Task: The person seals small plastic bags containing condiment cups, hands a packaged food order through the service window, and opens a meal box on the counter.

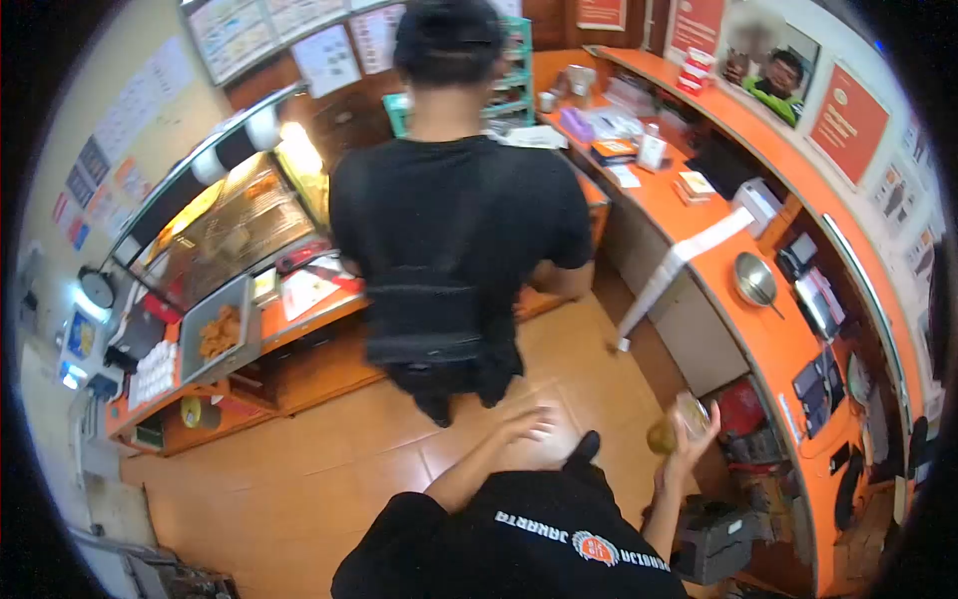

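Observation:
My right hand (698, 437) is wrapped round a clear container (663, 435) with something yellow-green inside. It may be a jar or a cup; the exact kind is not plain. The container is held beside the orange counter's lower shelf, above the floor. In front of my body, my left hand (526, 425) is held out with fingers apart and nothing in it. Between the two hands lies only tiled floor (399, 454), with my dark shoe (589, 447) showing.
A person in black (454, 230) stands just ahead, back turned. Leftward is a lit display case (235, 225) and a tray of fried food (200, 344). An orange counter (714, 285) runs along the right, with a metal pan (754, 279). A grey box (714, 544) stands low at right.

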A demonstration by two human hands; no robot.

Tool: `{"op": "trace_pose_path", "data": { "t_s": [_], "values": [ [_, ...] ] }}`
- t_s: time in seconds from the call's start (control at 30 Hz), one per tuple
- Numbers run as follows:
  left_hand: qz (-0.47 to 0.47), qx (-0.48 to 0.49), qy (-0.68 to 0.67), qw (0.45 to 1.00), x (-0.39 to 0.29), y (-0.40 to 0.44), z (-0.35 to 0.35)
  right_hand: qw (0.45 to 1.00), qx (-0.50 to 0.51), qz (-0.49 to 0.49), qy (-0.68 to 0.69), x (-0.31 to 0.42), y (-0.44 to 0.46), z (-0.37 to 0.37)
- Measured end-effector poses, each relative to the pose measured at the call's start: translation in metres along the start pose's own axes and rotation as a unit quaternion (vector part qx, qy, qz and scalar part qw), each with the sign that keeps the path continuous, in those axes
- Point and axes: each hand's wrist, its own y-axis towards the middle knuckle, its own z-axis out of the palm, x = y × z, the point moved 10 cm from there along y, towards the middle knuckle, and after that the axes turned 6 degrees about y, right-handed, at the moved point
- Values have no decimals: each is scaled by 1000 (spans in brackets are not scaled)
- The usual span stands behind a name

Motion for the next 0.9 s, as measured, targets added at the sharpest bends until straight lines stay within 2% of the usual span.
{"op": "trace_pose_path", "data": {
  "t_s": [0.03,0.1,0.13,0.2,0.23,0.27,0.3,0.37,0.4,0.43,0.47,0.5,0.57,0.67,0.77,0.83,0.87,0.9],
  "values": [
    [-44,-66,-1,997,59,32,-42,998,-1,-33,-55,4,44,-9],
    [-188,-208,113,953,133,21,-102,992,18,-67,-101,14,117,6],
    [-272,-246,159,917,153,-1,-114,989,35,-82,-115,18,150,15],
    [-368,-256,129,884,153,-35,-105,986,82,-84,-118,3,228,41],
    [-314,-242,56,916,163,-28,-103,985,107,-69,-113,-16,264,52],
    [-291,-262,8,920,148,-32,-93,980,121,-80,-135,-27,298,66],
    [-270,-287,-66,917,136,-35,-83,973,139,-95,-158,-36,335,86],
    [-297,-323,-105,893,150,-21,-79,969,142,-112,-166,-74,399,119],
    [-230,-234,213,920,136,10,-77,970,146,-106,-164,-101,431,134],
    [-145,-206,529,810,99,25,-66,971,145,-101,-162,-127,463,148],
    [-223,-241,249,911,123,36,-70,972,144,-99,-158,-149,492,163],
    [-239,-248,192,919,117,54,-72,972,147,-100,-151,-167,519,181],
    [-244,-253,141,925,93,90,-86,935,99,-234,-248,-170,556,211],
    [-227,-255,100,935,51,151,-118,924,97,-253,-269,-207,602,251],
    [-177,-275,53,944,6,211,-164,905,136,-283,-286,-208,646,315],
    [-123,-313,-33,941,-23,231,-204,889,170,-311,-291,-217,661,347],
    [-123,-353,-123,919,-69,219,-205,884,192,-313,-289,-226,667,360],
    [-105,-370,-139,913,-93,221,-225,847,209,-337,-355,-226,673,375]
  ]
}}
